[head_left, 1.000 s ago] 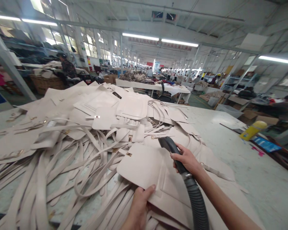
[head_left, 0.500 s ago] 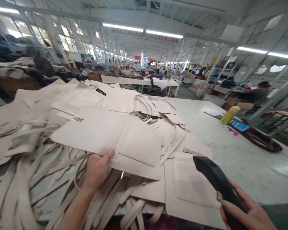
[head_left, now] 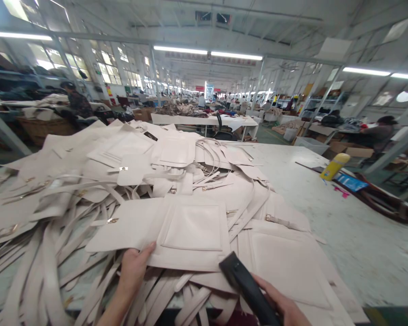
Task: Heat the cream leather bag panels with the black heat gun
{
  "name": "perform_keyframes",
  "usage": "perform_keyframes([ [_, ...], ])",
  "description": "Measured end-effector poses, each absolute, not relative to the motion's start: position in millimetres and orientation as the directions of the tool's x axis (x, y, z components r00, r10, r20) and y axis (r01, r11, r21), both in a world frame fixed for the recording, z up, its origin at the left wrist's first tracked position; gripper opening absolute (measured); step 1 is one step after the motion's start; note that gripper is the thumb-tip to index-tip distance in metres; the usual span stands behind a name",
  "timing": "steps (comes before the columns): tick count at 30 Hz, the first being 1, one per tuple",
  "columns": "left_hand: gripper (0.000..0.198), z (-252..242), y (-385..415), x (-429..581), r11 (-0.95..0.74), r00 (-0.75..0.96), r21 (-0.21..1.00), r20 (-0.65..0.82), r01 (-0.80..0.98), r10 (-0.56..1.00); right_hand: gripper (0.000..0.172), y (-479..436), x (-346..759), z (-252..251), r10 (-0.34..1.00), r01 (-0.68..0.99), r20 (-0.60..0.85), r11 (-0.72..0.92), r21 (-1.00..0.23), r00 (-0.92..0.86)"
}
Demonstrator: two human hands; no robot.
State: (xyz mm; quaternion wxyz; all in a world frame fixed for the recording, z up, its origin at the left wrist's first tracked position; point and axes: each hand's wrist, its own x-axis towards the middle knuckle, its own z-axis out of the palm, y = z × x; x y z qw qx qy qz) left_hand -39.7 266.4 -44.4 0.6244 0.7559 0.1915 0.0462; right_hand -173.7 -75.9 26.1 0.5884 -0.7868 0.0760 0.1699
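My left hand (head_left: 136,267) pinches the lower edge of a beige bag piece (head_left: 197,226), thumb on top. The piece has a raised square pocket on its right part and a flap with a gold-coloured clasp on its left. My right hand (head_left: 279,301) grips a black handheld tool (head_left: 245,280) with a blunt, angled end; its exact kind I cannot tell. The tool's end is at the lower right corner of the held piece; whether they touch I cannot tell. Beige straps (head_left: 51,271) hang in a tangle below and to the left of my left hand.
A heap of beige bag pieces (head_left: 122,140) covers the table's left and middle. On the white table (head_left: 282,181) at right lie a yellow bottle (head_left: 335,166), a blue packet (head_left: 352,182), a pink item (head_left: 342,191) and a dark brown strap coil (head_left: 387,203). People work farther back.
The held bag piece has come down and nearer to me, turning level. My right hand has brought the black tool leftward to the piece's right corner. The view has tilted slightly up.
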Motion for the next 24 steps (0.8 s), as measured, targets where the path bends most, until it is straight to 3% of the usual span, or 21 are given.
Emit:
perform_keyframes([
  [4,0.036,-34,270,-43,-0.193,0.925,0.948,-0.179,0.253,0.334,0.085,-55,-154,23,0.127,-0.34,-0.379,-0.25,-0.906,0.916],
  [8,0.033,-13,272,-52,-0.186,0.932,0.954,-0.165,0.233,0.324,0.088,-54,-148,34,0.001,-0.299,-0.308,-0.246,-0.922,0.951],
  [11,0.032,1,283,-68,-0.107,0.946,0.967,-0.196,0.229,0.259,0.084,-70,-147,45,-0.082,-0.268,-0.255,-0.307,-0.913,0.964],
  [14,0.035,6,303,-84,-0.003,0.935,0.958,-0.281,0.288,0.215,0.083,-91,-144,59,-0.079,-0.316,-0.307,-0.306,-0.898,0.948],
  [19,0.043,-5,333,-89,-0.147,0.932,0.924,-0.333,0.353,0.146,0.083,-105,-130,81,0.079,-0.417,-0.451,-0.266,-0.869,0.889],
  [24,0.039,-9,332,-84,-0.348,0.955,0.897,-0.205,0.271,0.215,0.082,-97,-115,79,0.315,-0.5,-0.547,-0.223,-0.837,0.776],
])
